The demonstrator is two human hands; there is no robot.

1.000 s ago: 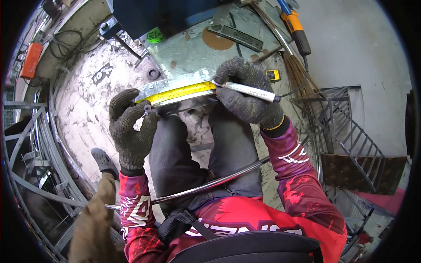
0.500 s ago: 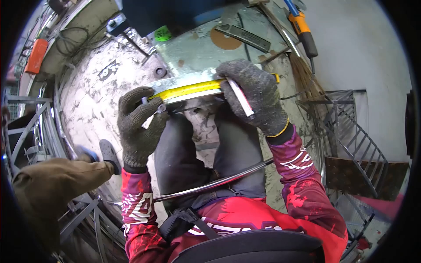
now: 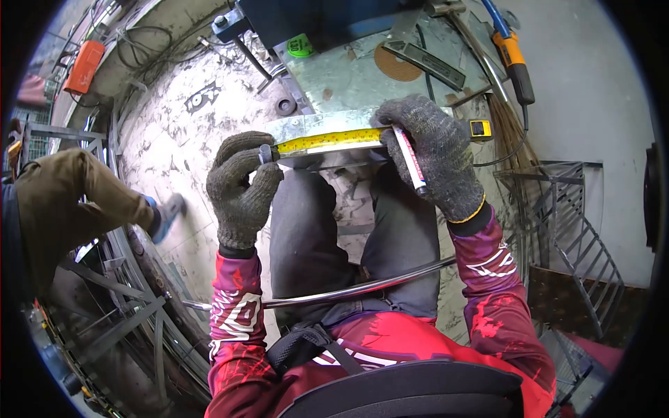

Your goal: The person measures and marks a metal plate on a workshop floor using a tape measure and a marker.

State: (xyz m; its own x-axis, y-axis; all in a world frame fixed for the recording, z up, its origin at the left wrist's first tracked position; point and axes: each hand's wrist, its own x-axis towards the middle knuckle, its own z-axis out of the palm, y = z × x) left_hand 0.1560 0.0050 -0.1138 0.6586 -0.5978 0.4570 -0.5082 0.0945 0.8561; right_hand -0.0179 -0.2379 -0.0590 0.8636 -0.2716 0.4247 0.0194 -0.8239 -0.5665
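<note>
A yellow tape measure [image 3: 327, 141] is stretched along a flat metal strip [image 3: 289, 127] above my knees. My gloved left hand [image 3: 244, 184] pinches the blade's left end, where a small grey cylindrical piece [image 3: 265, 154] also shows at the fingertips. On the other side, my gloved right hand [image 3: 435, 157] is closed over the strip and tape, with a white-and-red marker pen [image 3: 410, 159] held in its fingers, dark end toward me. The tape's yellow-and-black case [image 3: 480, 129] sticks out past that hand. Both palms are hidden.
An abrasive disc [image 3: 397, 64] and a metal bar tool [image 3: 426, 64] lie on the metal plate ahead. Further right are a hammer [image 3: 446, 8] and an orange power tool [image 3: 512, 56]. A shiny tube [image 3: 362, 286] crosses my lap. Another person's leg [image 3: 90, 184] is at left.
The view has shifted, so my hands appear further right. More of the tape case shows beside my right hand. The other person's leg and foot have moved forward.
</note>
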